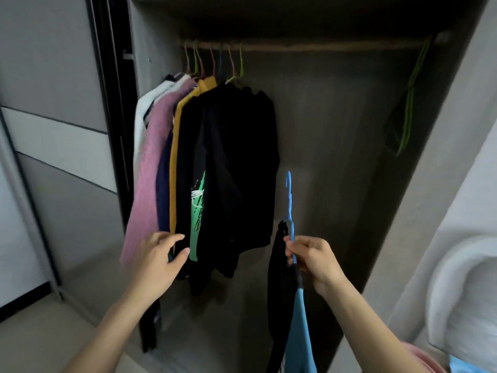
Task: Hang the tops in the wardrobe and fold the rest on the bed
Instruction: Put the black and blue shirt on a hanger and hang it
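Open wardrobe (336, 130): hung tops (231, 157) crowd the rail (322, 45) at left, spare green hangers (408, 109) at far right. Left hand (158, 257), fingers loosely spread, reaches their hems. Right hand (314, 259) pinches a blue hanger (290, 205) carrying a dark top (279, 278), below the rail.

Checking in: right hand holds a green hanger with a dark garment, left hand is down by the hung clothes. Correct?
One detail is off: the hanger gripped by the right hand is blue, not green, as the head view shows. The rest holds: a dark garment hangs with it, and the left hand is by the hung clothes.
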Motion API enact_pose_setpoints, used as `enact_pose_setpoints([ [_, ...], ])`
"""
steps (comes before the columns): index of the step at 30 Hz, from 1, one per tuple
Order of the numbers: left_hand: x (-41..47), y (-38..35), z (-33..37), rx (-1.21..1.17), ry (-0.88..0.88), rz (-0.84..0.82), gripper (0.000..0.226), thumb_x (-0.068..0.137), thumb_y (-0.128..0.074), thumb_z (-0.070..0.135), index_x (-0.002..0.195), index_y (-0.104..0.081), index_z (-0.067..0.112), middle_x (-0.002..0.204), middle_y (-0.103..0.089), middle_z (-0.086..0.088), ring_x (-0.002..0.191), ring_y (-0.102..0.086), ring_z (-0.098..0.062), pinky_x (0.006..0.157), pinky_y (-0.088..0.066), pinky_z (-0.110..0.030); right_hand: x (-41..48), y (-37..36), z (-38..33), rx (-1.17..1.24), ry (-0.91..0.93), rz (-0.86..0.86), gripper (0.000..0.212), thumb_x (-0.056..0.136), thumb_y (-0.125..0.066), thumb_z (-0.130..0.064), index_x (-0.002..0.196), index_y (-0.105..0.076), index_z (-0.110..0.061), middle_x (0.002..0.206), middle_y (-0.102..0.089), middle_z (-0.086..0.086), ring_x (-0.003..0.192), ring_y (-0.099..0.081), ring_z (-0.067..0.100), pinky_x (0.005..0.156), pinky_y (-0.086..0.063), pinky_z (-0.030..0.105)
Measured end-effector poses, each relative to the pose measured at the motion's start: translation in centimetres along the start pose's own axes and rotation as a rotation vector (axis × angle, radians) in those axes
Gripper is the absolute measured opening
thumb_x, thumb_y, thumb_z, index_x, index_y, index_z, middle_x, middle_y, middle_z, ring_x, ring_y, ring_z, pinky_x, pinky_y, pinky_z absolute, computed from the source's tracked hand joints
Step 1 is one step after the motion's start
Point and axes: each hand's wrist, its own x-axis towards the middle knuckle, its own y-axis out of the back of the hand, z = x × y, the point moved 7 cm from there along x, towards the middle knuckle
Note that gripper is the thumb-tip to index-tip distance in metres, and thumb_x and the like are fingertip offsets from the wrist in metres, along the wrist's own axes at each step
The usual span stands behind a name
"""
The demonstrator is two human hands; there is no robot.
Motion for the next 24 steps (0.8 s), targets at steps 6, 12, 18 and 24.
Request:
enact_pose_setpoints([
  [6,10.0,-1.8,0.7,0.017,-0.100,0.077,0.038,0.087,-0.064,0.026,0.122,-0.062,0.013,0.125,-0.054,-0.009,0.117,-0.042,-0.031,0.094,-0.038,-0.040,6.2,-1.3,-4.7,-0.056,0.189,0.052,0.035,0.089,-0.054,0.001,0.055,-0.063,-0.005,0.076,-0.066,0.007,0.072,-0.063,0.001,0.066,-0.043,0.017],
  [12,22.6,-0.8,1.8,0.022,-0.264,0.176,0.041,0.087,-0.063,0.028,0.125,-0.060,0.013,0.133,-0.049,-0.013,0.124,-0.032,-0.035,0.097,-0.034,-0.050,12.3,-4.4,-10.8,-0.003,0.345,0.176,0.031,0.092,-0.052,-0.001,0.063,-0.065,-0.005,0.055,-0.064,-0.005,0.050,-0.049,0.007,0.054,-0.033,0.020],
  [18,33.5,0.8,2.8,0.068,-0.373,0.193,0.046,0.091,-0.055,0.035,0.134,-0.050,0.019,0.144,-0.038,-0.011,0.130,-0.025,-0.033,0.104,-0.027,-0.047,17.1,-8.8,-18.6,0.021,0.514,0.229,0.041,0.093,-0.050,-0.005,0.056,-0.069,-0.007,0.054,-0.065,0.000,0.042,-0.042,0.007,0.047,-0.033,0.018],
  [24,39.1,0.8,3.0,0.112,-0.479,0.138,0.047,0.093,-0.047,0.042,0.137,-0.046,0.025,0.149,-0.033,-0.007,0.133,-0.024,-0.030,0.104,-0.026,-0.044,22.1,-12.4,-22.8,-0.123,0.590,0.327,0.030,0.092,-0.050,-0.003,0.063,-0.058,-0.001,0.044,-0.060,-0.005,0.034,-0.040,0.003,0.040,-0.033,0.014],
])
